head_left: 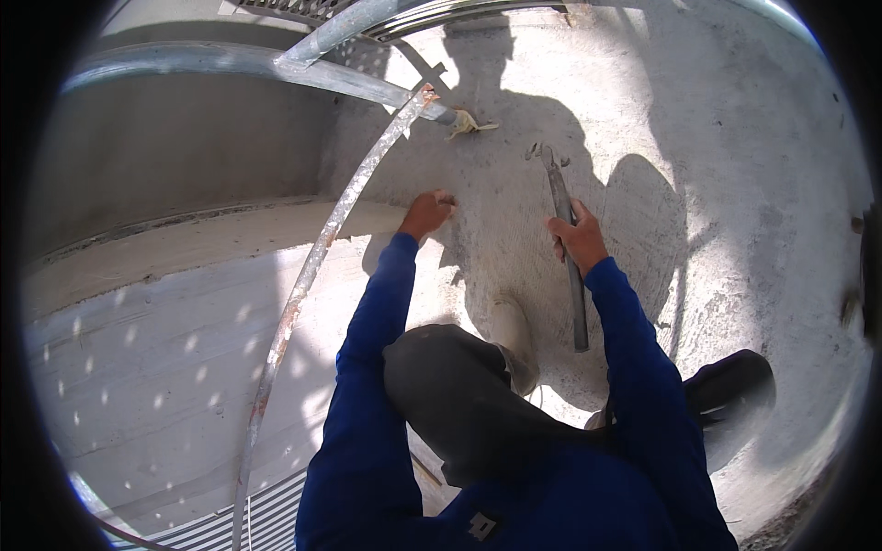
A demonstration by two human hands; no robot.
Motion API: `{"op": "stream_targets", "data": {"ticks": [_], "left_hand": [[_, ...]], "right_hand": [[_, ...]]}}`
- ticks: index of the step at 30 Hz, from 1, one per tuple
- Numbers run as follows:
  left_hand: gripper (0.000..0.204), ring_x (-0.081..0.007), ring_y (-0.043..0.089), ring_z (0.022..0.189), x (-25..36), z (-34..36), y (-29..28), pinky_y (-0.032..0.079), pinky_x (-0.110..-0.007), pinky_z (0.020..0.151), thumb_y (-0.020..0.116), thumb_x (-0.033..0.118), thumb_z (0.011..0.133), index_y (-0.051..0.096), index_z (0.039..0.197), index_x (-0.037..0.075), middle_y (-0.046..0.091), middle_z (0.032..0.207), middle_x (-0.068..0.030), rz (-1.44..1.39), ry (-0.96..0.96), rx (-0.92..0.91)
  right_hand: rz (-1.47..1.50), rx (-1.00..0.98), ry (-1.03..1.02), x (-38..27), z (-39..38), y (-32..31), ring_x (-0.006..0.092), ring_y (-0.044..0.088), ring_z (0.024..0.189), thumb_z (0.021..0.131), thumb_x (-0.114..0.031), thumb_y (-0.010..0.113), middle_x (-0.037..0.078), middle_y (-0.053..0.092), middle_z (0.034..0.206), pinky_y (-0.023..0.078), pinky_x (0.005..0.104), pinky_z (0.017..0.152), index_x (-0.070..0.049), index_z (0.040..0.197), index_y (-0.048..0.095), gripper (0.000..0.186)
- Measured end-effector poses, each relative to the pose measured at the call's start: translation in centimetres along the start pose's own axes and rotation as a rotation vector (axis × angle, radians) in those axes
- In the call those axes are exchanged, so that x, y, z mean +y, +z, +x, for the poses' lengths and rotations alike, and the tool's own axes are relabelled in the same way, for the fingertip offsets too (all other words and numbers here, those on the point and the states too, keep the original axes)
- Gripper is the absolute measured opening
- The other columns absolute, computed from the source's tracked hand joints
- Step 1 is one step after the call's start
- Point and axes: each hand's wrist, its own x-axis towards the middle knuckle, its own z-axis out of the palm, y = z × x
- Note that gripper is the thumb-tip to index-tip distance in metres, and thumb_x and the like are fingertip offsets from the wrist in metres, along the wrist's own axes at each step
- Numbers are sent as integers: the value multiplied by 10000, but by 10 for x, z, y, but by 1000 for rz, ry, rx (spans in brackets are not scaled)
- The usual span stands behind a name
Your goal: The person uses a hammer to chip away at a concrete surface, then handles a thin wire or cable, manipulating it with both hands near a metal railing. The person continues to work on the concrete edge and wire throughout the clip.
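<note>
My right hand grips the grey handle of a long tool, whose small metal head, too unclear to name, points away from me over the concrete floor. My left hand is low over the shaded floor, left of the tool, with its fingers curled; I cannot make out what, if anything, is in them. Beyond both hands, a pale yellowish scrap is at the end of a galvanised pipe. My dark-trousered knee is bent between my arms, with a pale boot beside it.
A rust-spotted, paint-flecked bar slants down along my left side from the pipework. A concrete ledge runs along the grey wall at left. A metal grating shows at the top and ribbed metal at lower left.
</note>
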Motion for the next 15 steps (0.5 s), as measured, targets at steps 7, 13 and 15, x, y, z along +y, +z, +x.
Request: {"op": "stream_targets", "data": {"ticks": [7, 13, 15], "left_hand": [[94, -131, 605, 684, -32, 69, 17, 490, -301, 629, 607, 32, 787, 665, 862, 28, 641, 769, -41, 52, -173, -220], [103, -134, 610, 699, -50, 76, 26, 491, -300, 626, 603, 8, 785, 678, 853, 25, 650, 771, -36, 199, -193, -320], [108, -145, 612, 697, -47, 75, 33, 488, -303, 634, 603, 12, 781, 688, 845, 27, 658, 763, -45, 288, -165, -271]], "right_hand": [[-366, 43, -187, 58, 34, 37, 86, 462, 427, 933, -447, 574, 9, 496, 626, 385, 271, 385, -14, 1013, 560, 440], [-368, -37, 33, 103, 28, 46, 241, 576, 785, 908, -492, 567, 158, 595, 852, 460, 375, 750, 74, 1122, 568, 605], [-374, -20, 17, 108, 29, 51, 230, 558, 762, 909, -484, 570, 151, 588, 841, 454, 371, 729, 70, 1104, 572, 587]]}}
